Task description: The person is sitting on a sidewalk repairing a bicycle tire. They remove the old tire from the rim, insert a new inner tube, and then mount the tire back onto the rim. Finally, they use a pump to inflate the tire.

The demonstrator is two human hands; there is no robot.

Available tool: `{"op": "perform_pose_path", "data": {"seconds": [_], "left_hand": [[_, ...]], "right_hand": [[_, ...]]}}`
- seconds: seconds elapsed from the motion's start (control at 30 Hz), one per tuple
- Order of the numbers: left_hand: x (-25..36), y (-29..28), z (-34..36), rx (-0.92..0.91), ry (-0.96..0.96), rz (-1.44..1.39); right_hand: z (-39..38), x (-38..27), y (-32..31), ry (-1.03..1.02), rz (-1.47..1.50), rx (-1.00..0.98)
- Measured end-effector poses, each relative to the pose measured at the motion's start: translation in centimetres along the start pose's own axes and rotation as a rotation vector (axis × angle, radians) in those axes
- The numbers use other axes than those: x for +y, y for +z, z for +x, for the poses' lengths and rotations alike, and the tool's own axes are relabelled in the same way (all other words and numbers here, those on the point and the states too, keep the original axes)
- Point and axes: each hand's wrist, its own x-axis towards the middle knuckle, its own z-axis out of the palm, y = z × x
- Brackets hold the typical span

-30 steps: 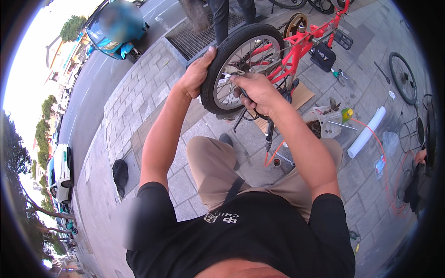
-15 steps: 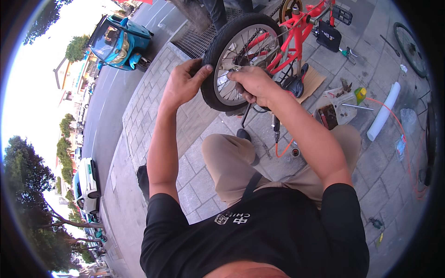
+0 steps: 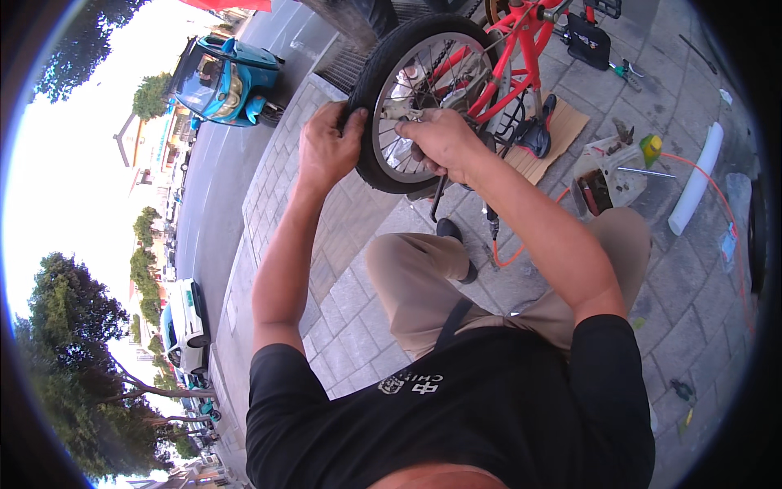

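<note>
A bicycle wheel with a black tyre (image 3: 379,69) stands in front of me, attached to a red bicycle frame (image 3: 533,49). My left hand (image 3: 328,147) grips the tyre's near left side, thumb on the sidewall and fingers behind the tread. At the lower spokes, inside the rim, is my right hand (image 3: 444,145). Its fingers are curled closed around something that the hand itself hides. Just below it a black bent bar (image 3: 437,200) sticks out towards my foot.
Cardboard (image 3: 562,134) lies right of the wheel. Beyond it are a cut-open plastic container (image 3: 627,189), a yellow bottle (image 3: 651,147) and a white tube (image 3: 696,183). An orange hose (image 3: 515,259) crosses the paving. Another person's leg (image 3: 381,16) shows behind the wheel; a blue three-wheeler (image 3: 232,81) stands on the road.
My view has turned slightly, so the street and ground things appear further right. Both hands stay at the wheel, with only slight movement.
</note>
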Motion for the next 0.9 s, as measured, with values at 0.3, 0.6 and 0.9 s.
{"op": "perform_pose_path", "data": {"seconds": [0.3,0.6,0.9], "left_hand": [[0.0,-0.2,0.2,0.001,0.064,0.026],[-0.7,-0.2,-0.5,-0.048,-0.036,-0.038],[-2.7,1.8,2.8,-0.506,-0.265,-0.709]], "right_hand": [[1.2,1.4,-0.3,-0.146,-0.295,0.125],[0.2,2.0,-1.3,-0.36,-0.481,0.129],[0.2,1.8,-0.3,-0.34,-0.619,0.156]]}}
